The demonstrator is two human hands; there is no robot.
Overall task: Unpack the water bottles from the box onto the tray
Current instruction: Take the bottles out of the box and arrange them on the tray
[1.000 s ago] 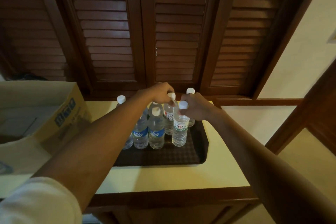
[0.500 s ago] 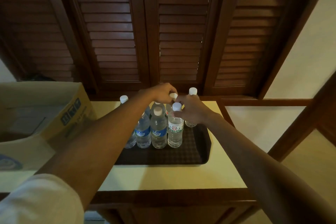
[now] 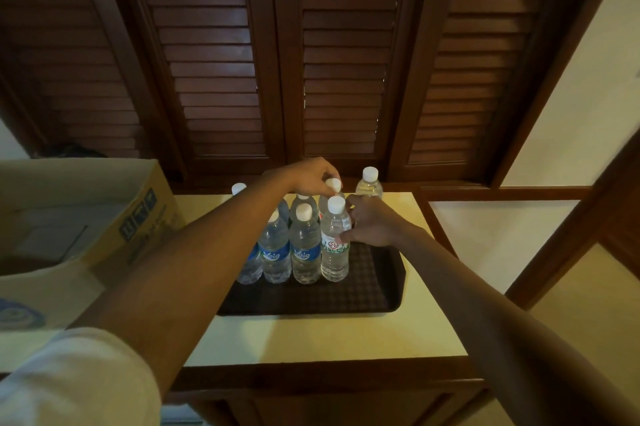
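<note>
Head view shows a dark tray [image 3: 377,290] on a pale counter [image 3: 322,339], with water bottles standing upright on its far half. The left hand [image 3: 308,176] reaches over the group, and its fingertips [image 3: 327,187] pinch the white cap of a back-row bottle [image 3: 334,185]; only the cap and a little of the neck of this bottle are seen, the body is hidden behind the front bottles. The right hand [image 3: 372,223] is curled around the shoulder of the green-label bottle [image 3: 334,245] at the right end of the front row, with the thumb [image 3: 346,237] on its side; the other fingers go behind it, so how firm the hold is I cannot tell. Two blue-label bottles [image 3: 291,252] stand just beside it on the left, and the left forearm covers part of more bottles further left, so their number is not clear. One bottle [image 3: 369,181] stands apart at the far right; whether it is on the tray or behind it is hard to make out. The cardboard box [image 3: 138,218] is on the left, open, cut off by the frame edge; its inside is dim, and the contents cannot be made out.
</note>
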